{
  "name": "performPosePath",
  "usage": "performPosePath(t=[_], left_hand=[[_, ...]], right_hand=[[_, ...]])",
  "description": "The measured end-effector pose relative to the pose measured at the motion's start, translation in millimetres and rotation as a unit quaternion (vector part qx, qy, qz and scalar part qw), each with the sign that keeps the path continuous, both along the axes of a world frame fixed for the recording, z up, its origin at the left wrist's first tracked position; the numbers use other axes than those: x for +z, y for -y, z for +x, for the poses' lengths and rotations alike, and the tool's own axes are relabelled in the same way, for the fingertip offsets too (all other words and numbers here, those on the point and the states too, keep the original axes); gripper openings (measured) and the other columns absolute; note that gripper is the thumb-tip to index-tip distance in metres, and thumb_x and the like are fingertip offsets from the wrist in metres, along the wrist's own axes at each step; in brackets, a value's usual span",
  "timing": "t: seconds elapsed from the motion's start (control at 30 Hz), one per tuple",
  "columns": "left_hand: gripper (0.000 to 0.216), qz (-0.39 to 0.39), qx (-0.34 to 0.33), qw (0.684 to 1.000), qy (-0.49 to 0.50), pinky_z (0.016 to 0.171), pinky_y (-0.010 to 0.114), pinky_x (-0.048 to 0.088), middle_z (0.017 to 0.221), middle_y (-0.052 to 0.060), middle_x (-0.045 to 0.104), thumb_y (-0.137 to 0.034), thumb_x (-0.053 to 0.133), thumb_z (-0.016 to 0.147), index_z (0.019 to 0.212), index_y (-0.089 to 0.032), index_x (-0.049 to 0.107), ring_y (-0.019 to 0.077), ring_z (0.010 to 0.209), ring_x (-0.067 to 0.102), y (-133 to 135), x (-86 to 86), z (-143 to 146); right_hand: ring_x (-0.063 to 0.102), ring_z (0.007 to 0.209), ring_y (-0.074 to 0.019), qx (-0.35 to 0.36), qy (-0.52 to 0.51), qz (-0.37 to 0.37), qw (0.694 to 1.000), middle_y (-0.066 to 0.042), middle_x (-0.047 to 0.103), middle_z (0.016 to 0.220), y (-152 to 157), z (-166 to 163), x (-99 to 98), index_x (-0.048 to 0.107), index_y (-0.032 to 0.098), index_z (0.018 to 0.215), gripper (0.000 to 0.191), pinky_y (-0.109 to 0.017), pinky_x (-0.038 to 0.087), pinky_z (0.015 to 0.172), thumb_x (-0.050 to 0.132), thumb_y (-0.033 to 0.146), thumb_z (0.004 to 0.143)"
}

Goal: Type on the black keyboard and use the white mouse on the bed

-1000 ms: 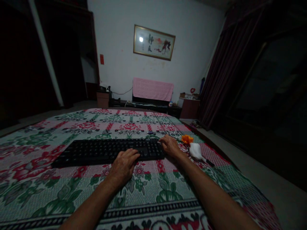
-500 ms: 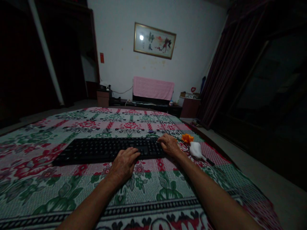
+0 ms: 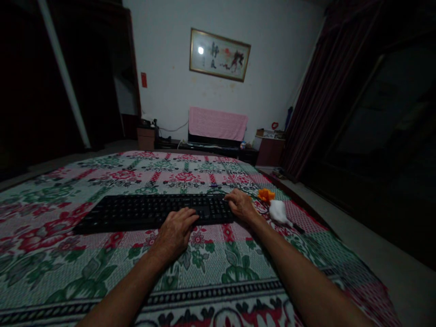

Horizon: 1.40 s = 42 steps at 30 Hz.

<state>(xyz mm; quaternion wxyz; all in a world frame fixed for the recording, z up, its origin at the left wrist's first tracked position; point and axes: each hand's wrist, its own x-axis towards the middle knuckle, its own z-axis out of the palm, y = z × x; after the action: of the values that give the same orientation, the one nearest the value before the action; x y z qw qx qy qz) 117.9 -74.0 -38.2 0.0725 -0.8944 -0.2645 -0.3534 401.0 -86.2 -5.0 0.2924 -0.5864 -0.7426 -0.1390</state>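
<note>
A black computer keyboard (image 3: pixel 136 212) lies slantwise across a flowered bedcover (image 3: pixel 204 272). My left hand (image 3: pixel 177 227) rests on its near edge, right of the middle, with the fingers stretched out over the keys. At the keyboard's right end is my right hand (image 3: pixel 240 204), its fingers curled and pressed together over the last keys. A small pale spot shows at those fingertips; what it is, I cannot make out. Just right of that hand lie an orange crumpled piece (image 3: pixel 266 195) and a white rounded bundle (image 3: pixel 278 211) with a dark tip.
A thin cable with a purple end (image 3: pixel 213 185) lies behind the keyboard. Beyond the bed, a pink towel (image 3: pixel 218 122) hangs over a screen on a low dark stand. Dark curtains (image 3: pixel 316 91) hang at the right, and the bed's edge runs along that side.
The view has tilted very slightly. Both hands keep the same places at the keyboard, and nothing else has visibly moved.
</note>
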Motion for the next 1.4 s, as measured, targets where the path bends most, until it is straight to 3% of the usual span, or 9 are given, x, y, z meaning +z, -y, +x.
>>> performPosePath(t=[0.17, 0.3, 0.47, 0.73, 1.1, 1.4], left_hand=[[0.03, -0.001, 0.002, 1.0, -0.008, 0.094, 0.042, 0.043, 0.122, 0.008, 0.063, -0.015, 0.049, 0.087, 0.114, -0.019, 0.06, 0.0228, 0.115, 0.054, -1.1, -2.6, -1.0], [0.029, -0.01, 0.003, 1.0, -0.016, 0.093, 0.042, 0.043, 0.122, 0.008, 0.063, -0.015, 0.05, 0.087, 0.113, -0.02, 0.061, 0.0228, 0.114, 0.055, 0.2, -0.2, -0.5], [0.03, -0.007, 0.004, 1.0, -0.014, 0.093, 0.043, 0.043, 0.122, 0.008, 0.063, -0.014, 0.049, 0.087, 0.113, -0.019, 0.061, 0.0237, 0.114, 0.055, 0.0, 0.7, -0.3], [0.03, -0.009, 0.003, 1.0, -0.007, 0.092, 0.043, 0.043, 0.122, 0.008, 0.063, -0.014, 0.048, 0.087, 0.113, -0.02, 0.062, 0.0232, 0.114, 0.055, -0.1, 0.4, -0.3], [0.03, -0.014, -0.001, 1.0, -0.008, 0.092, 0.042, 0.043, 0.12, 0.009, 0.064, -0.014, 0.048, 0.086, 0.112, -0.019, 0.063, 0.0234, 0.115, 0.054, 0.2, 2.6, -0.1], [0.03, -0.027, -0.003, 1.0, 0.0, 0.091, 0.042, 0.044, 0.12, 0.009, 0.064, -0.014, 0.047, 0.086, 0.11, -0.019, 0.064, 0.0232, 0.113, 0.055, 1.1, 3.5, 1.2]], right_hand=[[0.052, 0.069, -0.0151, -0.006, -0.041, 0.03, 0.999, -0.003, 0.057, 0.072, 1.7, 4.0, -4.6, 0.067, 0.018, 0.073, 0.02, -0.025, 0.04, 0.067, 0.05, 0.008, 0.073], [0.053, 0.071, -0.0149, 0.01, -0.057, 0.047, 0.997, -0.003, 0.058, 0.074, 1.3, 6.3, -7.9, 0.067, 0.019, 0.079, 0.024, -0.025, 0.041, 0.068, 0.048, 0.007, 0.073], [0.053, 0.068, -0.0148, 0.016, -0.04, 0.05, 0.998, -0.003, 0.058, 0.072, 1.3, 4.1, -6.7, 0.068, 0.018, 0.077, 0.023, -0.025, 0.041, 0.066, 0.048, 0.007, 0.072], [0.055, 0.061, -0.0128, -0.002, -0.135, 0.027, 0.991, 0.0, 0.059, 0.063, 2.6, 4.7, -8.2, 0.065, 0.019, 0.063, 0.017, -0.023, 0.042, 0.061, 0.051, 0.012, 0.07], [0.057, 0.066, -0.0138, 0.033, -0.122, 0.035, 0.991, -0.001, 0.061, 0.068, 5.3, 5.9, -11.6, 0.069, 0.02, 0.073, 0.021, -0.025, 0.045, 0.065, 0.053, 0.006, 0.069], [0.057, 0.074, -0.0151, 0.071, -0.061, 0.018, 0.995, -0.004, 0.061, 0.078, 26.9, 7.8, -15.1, 0.07, 0.019, 0.094, 0.029, -0.027, 0.046, 0.069, 0.05, 0.006, 0.079]])
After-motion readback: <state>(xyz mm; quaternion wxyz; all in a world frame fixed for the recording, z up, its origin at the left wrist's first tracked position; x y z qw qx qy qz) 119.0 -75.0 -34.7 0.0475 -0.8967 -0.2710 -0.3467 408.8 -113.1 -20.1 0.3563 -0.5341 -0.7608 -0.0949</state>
